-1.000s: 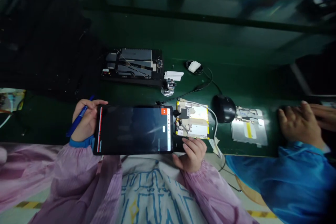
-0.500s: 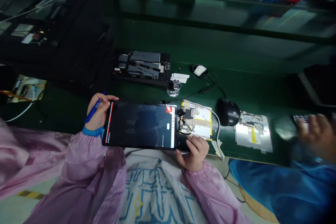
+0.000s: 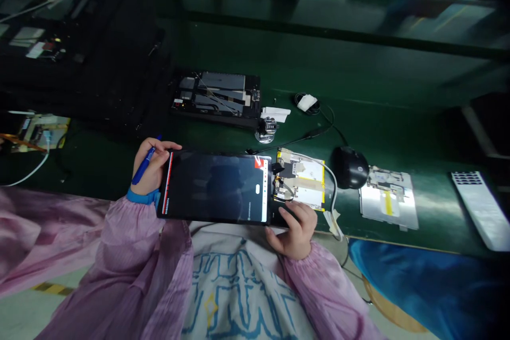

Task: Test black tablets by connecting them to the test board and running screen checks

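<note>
A tablet screen (image 3: 215, 186), lit with a mostly dark picture, red at its left edge and a white icon strip at right, is held level at the bench's front edge. My left hand (image 3: 148, 167) grips its left end, a blue pen (image 3: 145, 164) tucked between the fingers. At the lower right end, my right hand (image 3: 297, 228) is closed on the screen's black border, thumb below and fingers over it. Touching or nearly touching that end lies a battery and circuit board assembly (image 3: 311, 170) with a white cable (image 3: 333, 180).
Behind the screen stand an opened tablet housing (image 3: 219, 98) and a metal hand counter (image 3: 266, 130). To the right are a black mouse (image 3: 349, 167), a second board assembly (image 3: 388, 196) and a white handheld device (image 3: 480, 210). Stacked black housings (image 3: 79, 64) fill the left. A co-worker's blue sleeve or garment (image 3: 422, 281) shows at right.
The co-worker's hand at far right has left the white device, which now shows whole. My hands and the screen stay nearly still; the view has shifted slightly.
</note>
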`<state>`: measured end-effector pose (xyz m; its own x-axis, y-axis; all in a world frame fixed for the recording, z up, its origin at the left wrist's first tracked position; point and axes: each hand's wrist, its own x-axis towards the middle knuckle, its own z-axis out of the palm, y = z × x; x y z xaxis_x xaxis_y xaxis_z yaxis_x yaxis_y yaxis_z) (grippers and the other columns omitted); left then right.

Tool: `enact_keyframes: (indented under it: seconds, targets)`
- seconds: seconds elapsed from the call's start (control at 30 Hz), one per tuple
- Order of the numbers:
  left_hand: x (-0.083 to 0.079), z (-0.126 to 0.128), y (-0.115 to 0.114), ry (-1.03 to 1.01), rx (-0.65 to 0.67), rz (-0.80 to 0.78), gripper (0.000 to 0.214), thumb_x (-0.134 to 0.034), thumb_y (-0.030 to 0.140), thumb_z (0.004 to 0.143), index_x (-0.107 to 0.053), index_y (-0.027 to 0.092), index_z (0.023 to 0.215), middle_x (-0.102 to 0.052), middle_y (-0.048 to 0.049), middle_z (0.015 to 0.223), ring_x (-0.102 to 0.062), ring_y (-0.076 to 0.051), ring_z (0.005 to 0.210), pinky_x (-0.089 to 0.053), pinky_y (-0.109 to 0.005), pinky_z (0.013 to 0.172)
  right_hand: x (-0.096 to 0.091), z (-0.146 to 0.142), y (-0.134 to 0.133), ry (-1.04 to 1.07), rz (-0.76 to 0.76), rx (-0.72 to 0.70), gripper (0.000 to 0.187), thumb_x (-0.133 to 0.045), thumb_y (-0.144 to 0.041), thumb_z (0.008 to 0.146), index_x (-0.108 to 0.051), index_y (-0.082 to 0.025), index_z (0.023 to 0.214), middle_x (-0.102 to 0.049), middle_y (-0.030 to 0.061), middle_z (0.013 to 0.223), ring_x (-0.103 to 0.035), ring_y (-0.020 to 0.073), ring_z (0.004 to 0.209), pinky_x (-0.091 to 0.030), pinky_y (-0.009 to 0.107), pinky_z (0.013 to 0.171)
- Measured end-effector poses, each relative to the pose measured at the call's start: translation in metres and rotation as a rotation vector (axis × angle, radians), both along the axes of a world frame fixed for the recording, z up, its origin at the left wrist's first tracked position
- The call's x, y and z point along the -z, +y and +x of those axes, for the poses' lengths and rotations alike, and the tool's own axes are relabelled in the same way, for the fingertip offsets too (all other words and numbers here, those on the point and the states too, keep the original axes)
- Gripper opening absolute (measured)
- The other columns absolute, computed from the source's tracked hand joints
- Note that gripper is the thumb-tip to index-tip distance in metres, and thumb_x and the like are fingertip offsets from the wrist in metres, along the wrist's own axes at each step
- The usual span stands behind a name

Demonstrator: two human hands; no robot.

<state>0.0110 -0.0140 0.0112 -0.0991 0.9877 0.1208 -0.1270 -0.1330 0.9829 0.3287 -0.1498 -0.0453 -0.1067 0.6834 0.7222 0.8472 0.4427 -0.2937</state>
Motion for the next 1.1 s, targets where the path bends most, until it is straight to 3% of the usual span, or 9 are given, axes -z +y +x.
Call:
enact_keyframes:
  seconds: [0.17,0.37,0.47,0.67,1.1]
  targets:
    - [0.0007,0.002,-0.0003,-0.016,-0.008,-0.009,0.026,-0.075,0.03,0.069,-0.051,0.022,0.074,-0.073,-0.0054,0.083,-0.066,-0.021,0.075,-0.049,-0.033,0.068,-0.0032,0.0005,-0.0005,0.001,-0.021,-0.045,0.053,-0.064,-0.041,0.075,-0.051,-0.027,0.125,-0.053,0.0086,0.108,-0.053,0.0277,0.101,-0.046,0.047,0.086]
    - [0.0005,0.0036,0.0012,0.0,-0.012,-0.001,0.03,-0.077,0.035,0.067,-0.051,0.022,0.074,-0.072,-0.0058,0.081,-0.066,-0.023,0.075,-0.048,-0.035,0.069,-0.005,-0.0013,-0.0001,-0.013,-0.01,-0.086,0.058,-0.073,-0.029,0.067,-0.057,-0.031,0.123,-0.052,0.0066,0.114,-0.049,0.0266,0.105,-0.044,0.044,0.087]
    - [0.0008,0.003,0.002,0.007,-0.004,0.001,0.03,-0.077,0.035,0.067,-0.051,0.022,0.075,-0.071,-0.0059,0.081,-0.066,-0.023,0.077,-0.048,-0.036,0.071,-0.0056,-0.0004,0.0003,-0.018,-0.014,-0.085,0.05,-0.073,-0.029,0.068,-0.06,-0.033,0.117,-0.052,0.0046,0.112,-0.049,0.0254,0.104,-0.044,0.044,0.087]
    - [0.0012,0.0031,0.0025,0.024,-0.006,-0.006,0.028,-0.076,0.034,0.068,-0.051,0.023,0.076,-0.072,-0.0038,0.081,-0.066,-0.023,0.078,-0.047,-0.035,0.071,-0.0081,0.0011,0.0013,-0.035,-0.017,-0.116,0.03,-0.073,-0.026,0.071,-0.063,-0.028,0.099,-0.052,0.0047,0.107,-0.049,0.0243,0.104,-0.045,0.043,0.087]
    - [0.0029,0.0039,0.005,0.004,0.013,0.041,0.032,-0.077,0.032,0.071,-0.048,0.019,0.077,-0.074,-0.0037,0.081,-0.065,-0.021,0.078,-0.045,-0.033,0.07,-0.0084,0.0038,0.0018,-0.037,-0.045,-0.178,0.028,-0.067,-0.026,0.075,-0.063,-0.03,0.102,-0.053,0.0044,0.109,-0.049,0.0242,0.106,-0.046,0.043,0.088]
